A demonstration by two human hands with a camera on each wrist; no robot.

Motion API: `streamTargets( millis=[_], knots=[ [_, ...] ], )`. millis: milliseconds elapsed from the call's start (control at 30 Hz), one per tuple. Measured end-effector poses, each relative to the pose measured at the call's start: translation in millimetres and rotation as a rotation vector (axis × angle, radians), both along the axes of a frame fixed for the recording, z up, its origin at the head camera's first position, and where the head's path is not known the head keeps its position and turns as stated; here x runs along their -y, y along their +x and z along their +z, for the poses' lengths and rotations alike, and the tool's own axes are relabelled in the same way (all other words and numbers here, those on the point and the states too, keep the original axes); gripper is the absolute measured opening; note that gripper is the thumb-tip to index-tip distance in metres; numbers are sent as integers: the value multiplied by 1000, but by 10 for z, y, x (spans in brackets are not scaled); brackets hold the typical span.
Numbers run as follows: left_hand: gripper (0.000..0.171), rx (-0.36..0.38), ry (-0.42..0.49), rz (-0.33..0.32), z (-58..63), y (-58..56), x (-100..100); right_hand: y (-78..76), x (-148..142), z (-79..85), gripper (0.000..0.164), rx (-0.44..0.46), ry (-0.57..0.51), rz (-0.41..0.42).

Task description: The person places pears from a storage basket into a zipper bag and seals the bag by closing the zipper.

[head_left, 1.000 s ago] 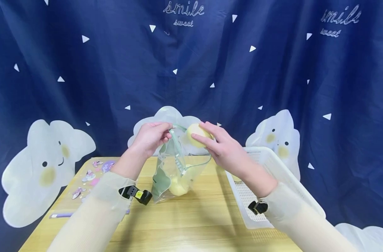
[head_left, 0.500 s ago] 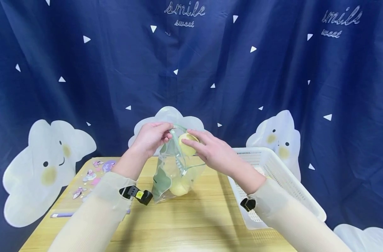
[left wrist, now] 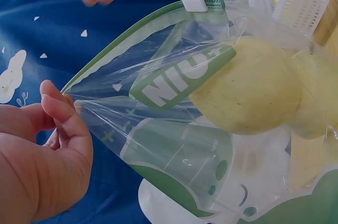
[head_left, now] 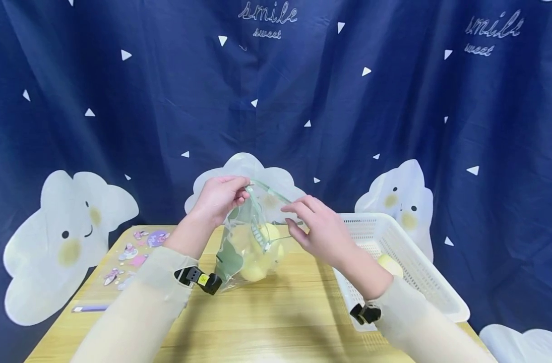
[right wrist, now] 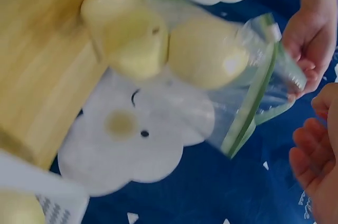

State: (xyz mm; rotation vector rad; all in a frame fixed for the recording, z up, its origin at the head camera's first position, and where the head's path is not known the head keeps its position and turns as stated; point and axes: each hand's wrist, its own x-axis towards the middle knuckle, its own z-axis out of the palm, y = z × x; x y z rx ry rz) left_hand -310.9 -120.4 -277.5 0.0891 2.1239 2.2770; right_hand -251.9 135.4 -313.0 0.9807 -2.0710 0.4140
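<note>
A clear zip bag [head_left: 229, 259] with green print stands on the table, its zip mouth parted. My left hand [head_left: 219, 199] pinches a top corner of it between thumb and fingers. Several round pale-yellow fruits [right wrist: 206, 55], pear-like, lie inside the bag; the left wrist view shows one fruit [left wrist: 248, 86] close behind the printed plastic. Beside the mouth, on the right, my right hand [head_left: 318, 224] holds nothing, its fingers loosely bent. A white slider [left wrist: 195, 2] sits at the far end of the green zip.
At the right stands a white perforated basket [head_left: 457, 314] with a yellow fruit [head_left: 390, 264] in it. Another clear bag [head_left: 137, 260], with pink and purple prints, lies flat at the table's left. A blue curtain [head_left: 276, 101] hangs behind the wooden table [head_left: 257, 322].
My right hand has lowered a yellow fruit into the zip bag and let it go, then drawn back to the right. My left hand keeps its pinch on the corner.
</note>
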Motion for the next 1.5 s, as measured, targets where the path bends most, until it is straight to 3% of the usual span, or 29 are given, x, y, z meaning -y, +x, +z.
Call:
streamTargets(
  millis=[133,300,433,533,667,933,1167,1333,1500],
  knots=[
    [24,4,2,-2,2,-3,4,176,64,-105,6,125,-82,-53],
    [23,-6,7,2,9,0,8,326,217,-355,23,200,-70,-139],
    [21,-7,3,6,4,0,1,377,365,-534,31,342,-91,-241],
    [22,-6,3,7,-4,-1,-2,372,462,-612,35,468,-137,-294],
    [21,-5,8,8,-11,-6,0,348,527,-640,33,560,-202,-328],
    [20,-4,12,7,30,-9,14,250,379,-496,14,605,-344,-330],
    [13,-20,57,51,74,7,32,14,118,-174,16,628,-413,-331],
    [16,-58,58,79,119,99,55,-129,-20,98,16,601,-464,-317],
    [29,-86,7,38,148,245,64,-196,-141,229,16,577,-480,-293]
  ],
)
